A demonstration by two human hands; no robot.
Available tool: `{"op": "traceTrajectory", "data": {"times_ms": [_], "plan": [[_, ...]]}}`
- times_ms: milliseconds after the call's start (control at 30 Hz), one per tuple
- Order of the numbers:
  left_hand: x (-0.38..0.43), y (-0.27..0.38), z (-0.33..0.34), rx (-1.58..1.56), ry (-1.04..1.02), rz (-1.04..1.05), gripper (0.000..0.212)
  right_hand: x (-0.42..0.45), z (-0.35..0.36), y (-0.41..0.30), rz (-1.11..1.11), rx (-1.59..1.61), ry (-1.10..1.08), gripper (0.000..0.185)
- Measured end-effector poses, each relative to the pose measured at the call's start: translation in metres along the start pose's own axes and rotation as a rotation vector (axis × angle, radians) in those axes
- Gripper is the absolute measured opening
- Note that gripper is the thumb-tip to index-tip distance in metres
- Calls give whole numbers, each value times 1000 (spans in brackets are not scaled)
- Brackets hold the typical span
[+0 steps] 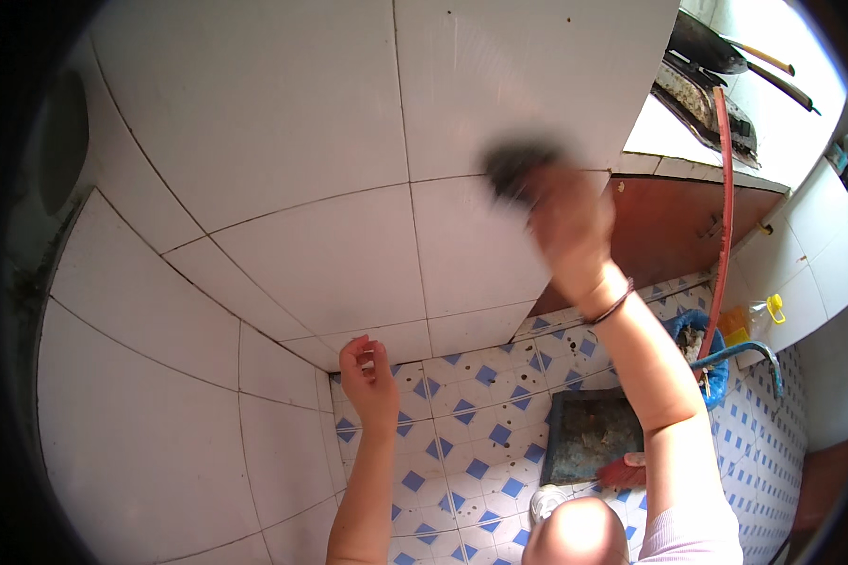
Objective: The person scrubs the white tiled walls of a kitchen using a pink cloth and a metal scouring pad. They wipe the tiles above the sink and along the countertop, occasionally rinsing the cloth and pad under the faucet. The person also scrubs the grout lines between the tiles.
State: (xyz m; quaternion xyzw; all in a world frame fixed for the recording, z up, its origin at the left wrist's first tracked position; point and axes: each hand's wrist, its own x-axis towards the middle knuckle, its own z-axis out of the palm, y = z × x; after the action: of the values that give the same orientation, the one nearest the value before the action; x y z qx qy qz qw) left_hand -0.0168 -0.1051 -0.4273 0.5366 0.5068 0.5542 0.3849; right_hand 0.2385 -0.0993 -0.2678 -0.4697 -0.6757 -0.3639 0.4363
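My right hand (572, 226) is shut on a dark scrubber (516, 166), held against or very close to the white tiled wall (311, 261). Motion blur hides the scrubber's exact shape and material. A dark band circles my right wrist. Lower down, my left hand (369, 374) is raised near the foot of the wall, its fingers loosely curled and slightly apart with nothing visible in them. Faint streaks mark the tile above the scrubber.
A dark dustpan (586, 431) and a red-bristled broom (618, 477) lie on the blue-patterned floor beside my shoe (548, 503). Behind my right arm stand a blue-lined bin (715, 388), a red pole (723, 191) and a yellow-capped bottle (757, 321). A wok (707, 42) tops the counter.
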Motion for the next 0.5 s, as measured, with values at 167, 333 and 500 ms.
{"op": "traceTrajectory", "data": {"times_ms": [167,333,500], "plan": [[1,10,8,-45,-57,13,22,25,9,1,37,-91,197,26],[10,17,-10,16,-35,28,23,-73,55,-35,-409,104,-267,21],[12,16,-27,48,33,43,22,57,5,-8,-146,-68,99,23]]}}
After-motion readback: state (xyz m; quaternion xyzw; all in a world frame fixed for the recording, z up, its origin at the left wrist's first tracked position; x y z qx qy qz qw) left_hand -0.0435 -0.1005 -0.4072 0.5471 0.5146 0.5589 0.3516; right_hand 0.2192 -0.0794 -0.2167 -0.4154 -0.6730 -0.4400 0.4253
